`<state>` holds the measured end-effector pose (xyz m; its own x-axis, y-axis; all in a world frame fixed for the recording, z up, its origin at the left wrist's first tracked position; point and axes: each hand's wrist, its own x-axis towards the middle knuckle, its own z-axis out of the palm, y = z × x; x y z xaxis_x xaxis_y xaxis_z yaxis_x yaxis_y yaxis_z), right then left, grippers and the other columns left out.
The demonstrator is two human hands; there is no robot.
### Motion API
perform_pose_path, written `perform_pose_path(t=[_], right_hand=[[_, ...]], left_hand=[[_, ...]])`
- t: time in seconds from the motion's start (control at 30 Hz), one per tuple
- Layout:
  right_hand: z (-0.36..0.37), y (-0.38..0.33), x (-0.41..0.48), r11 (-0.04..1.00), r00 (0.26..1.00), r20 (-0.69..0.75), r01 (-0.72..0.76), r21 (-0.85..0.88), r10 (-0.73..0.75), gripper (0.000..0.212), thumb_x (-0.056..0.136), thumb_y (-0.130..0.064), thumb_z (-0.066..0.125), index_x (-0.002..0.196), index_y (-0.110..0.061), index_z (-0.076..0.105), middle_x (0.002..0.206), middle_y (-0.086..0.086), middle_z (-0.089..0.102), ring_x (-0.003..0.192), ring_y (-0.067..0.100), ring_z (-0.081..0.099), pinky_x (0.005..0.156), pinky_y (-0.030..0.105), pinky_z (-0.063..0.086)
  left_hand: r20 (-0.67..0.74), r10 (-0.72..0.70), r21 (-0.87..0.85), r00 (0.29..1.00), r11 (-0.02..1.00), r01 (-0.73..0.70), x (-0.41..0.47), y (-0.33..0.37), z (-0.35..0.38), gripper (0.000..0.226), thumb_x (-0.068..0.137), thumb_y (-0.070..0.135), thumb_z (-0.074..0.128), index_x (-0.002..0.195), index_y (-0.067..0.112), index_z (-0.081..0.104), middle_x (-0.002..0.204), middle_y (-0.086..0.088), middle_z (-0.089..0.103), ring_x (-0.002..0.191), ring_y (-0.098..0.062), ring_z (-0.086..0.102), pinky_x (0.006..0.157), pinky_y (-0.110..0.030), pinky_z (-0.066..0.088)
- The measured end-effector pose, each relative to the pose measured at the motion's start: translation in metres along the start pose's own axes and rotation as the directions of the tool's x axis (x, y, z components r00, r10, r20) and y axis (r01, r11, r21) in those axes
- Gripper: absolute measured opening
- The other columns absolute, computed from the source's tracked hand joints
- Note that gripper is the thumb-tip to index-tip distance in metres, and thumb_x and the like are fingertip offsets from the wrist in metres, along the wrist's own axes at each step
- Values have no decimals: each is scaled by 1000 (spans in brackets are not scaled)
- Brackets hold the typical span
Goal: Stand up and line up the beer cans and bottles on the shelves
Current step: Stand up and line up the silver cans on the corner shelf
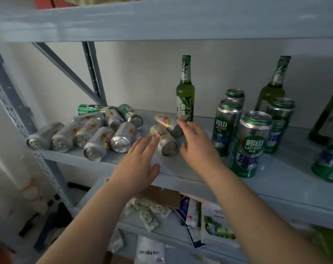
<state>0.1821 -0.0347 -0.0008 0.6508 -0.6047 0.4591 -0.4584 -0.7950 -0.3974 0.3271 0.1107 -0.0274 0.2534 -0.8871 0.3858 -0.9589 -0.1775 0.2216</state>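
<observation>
On the grey shelf (276,180), several silver cans (97,138) lie on their sides at the left. Two yellow-labelled cans (164,141) lie in the middle. My left hand (141,162) reaches over the shelf edge with straight fingers whose tips touch the nearer yellow can. My right hand (197,141) hovers just right of both cans, fingers spread, holding nothing. A green bottle (185,92) stands upright behind them. Tall green cans (251,143) stand at the right, with another upright bottle (272,86) behind.
A grey shelf board (162,20) runs overhead. A slanted upright post (19,119) and diagonal braces (93,73) frame the left side. More green bottles (329,119) sit at the far right. The lower shelf holds packets and boxes (181,208).
</observation>
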Motion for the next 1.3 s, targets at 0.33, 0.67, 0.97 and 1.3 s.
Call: perform_pose_path(t=[0.33,0.67,0.97,1.3], right_hand=[[23,1,87,944,934,139,-328,-28,329,43,95,-44,54,134,-25,53,131,11,62,114,30,60,93,37,49],[50,14,94,862,874,209,-475,177,439,58,86,-41,68,136,-23,46,127,9,62,106,26,59,82,30,40],[56,10,91,913,916,87,-399,84,392,35,82,-41,64,107,-27,42,100,4,62,84,26,58,71,35,47],[48,9,94,965,965,-230,-64,253,124,41,80,-28,75,117,-22,56,115,-1,55,99,18,56,75,25,40]], left_hand=[[215,507,252,835,797,-549,76,-28,-13,68,88,3,43,149,27,32,159,-4,26,147,-35,19,111,-45,33],[114,531,228,840,809,-542,91,-30,1,58,73,6,68,127,14,48,135,-10,50,118,-35,54,61,-39,53],[-105,-81,-358,991,933,38,82,-27,-25,53,77,32,78,113,17,42,111,-1,48,93,-21,52,68,-24,33],[-88,-133,-376,987,922,90,79,-29,-17,44,90,30,64,124,23,37,124,-9,49,98,-30,58,78,-39,49]])
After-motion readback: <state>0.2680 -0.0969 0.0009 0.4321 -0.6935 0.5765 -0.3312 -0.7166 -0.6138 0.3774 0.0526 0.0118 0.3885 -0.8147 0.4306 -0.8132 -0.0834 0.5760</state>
